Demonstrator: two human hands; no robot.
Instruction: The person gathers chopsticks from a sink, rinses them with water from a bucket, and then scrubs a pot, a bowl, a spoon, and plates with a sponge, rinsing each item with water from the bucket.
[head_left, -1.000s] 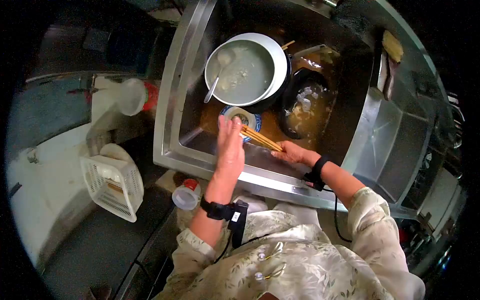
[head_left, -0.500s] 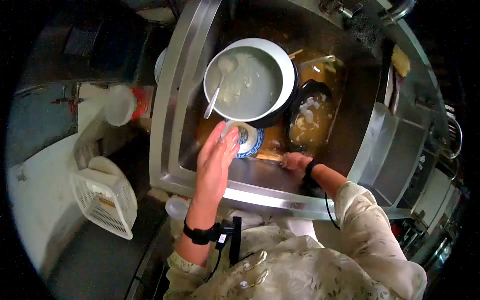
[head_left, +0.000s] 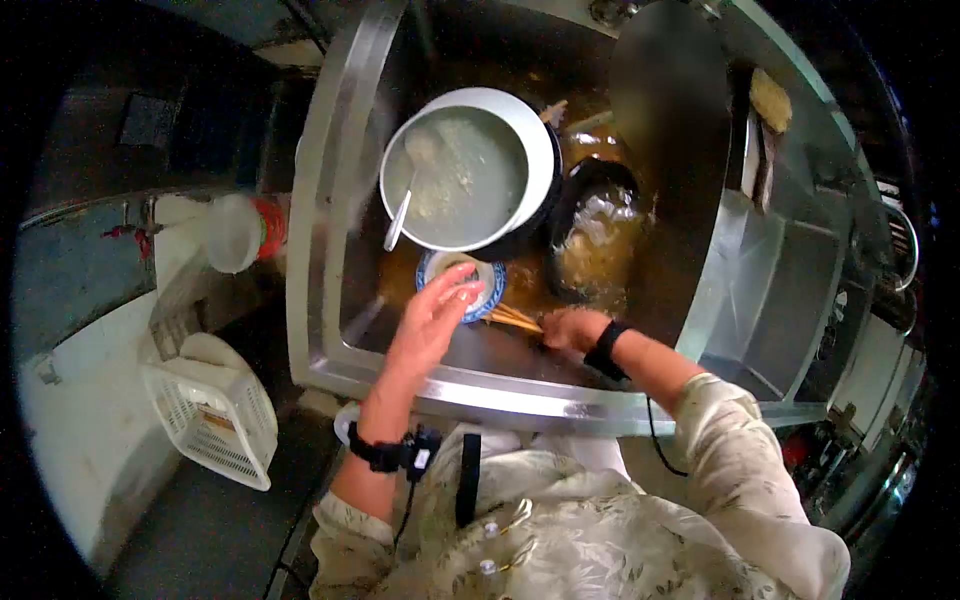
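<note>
My left hand (head_left: 432, 315) is over the near edge of a blue-and-white bowl (head_left: 488, 300), fingers apart; whether it touches the rim is unclear. My right hand (head_left: 575, 328) is closed round the right ends of several wooden chopsticks (head_left: 514, 319), whose other ends reach to the bowl. Just beyond the bowl, a large white pot (head_left: 540, 150) holds cloudy water and a metal spoon (head_left: 397, 220). A dark oblong dish (head_left: 567, 222) with water and food scraps lies right of the pot.
A steel sink (head_left: 312, 200) with brown water surrounds the dishes. On its right ledge lies a yellow sponge (head_left: 770, 100). A white plastic basket (head_left: 215, 425) and a white-and-red tub (head_left: 232, 235) are at the left, outside the sink.
My right hand has moved left with the chopsticks, which now fan out and tilt. My left hand has shifted slightly lower. The whole view has shifted a little.
</note>
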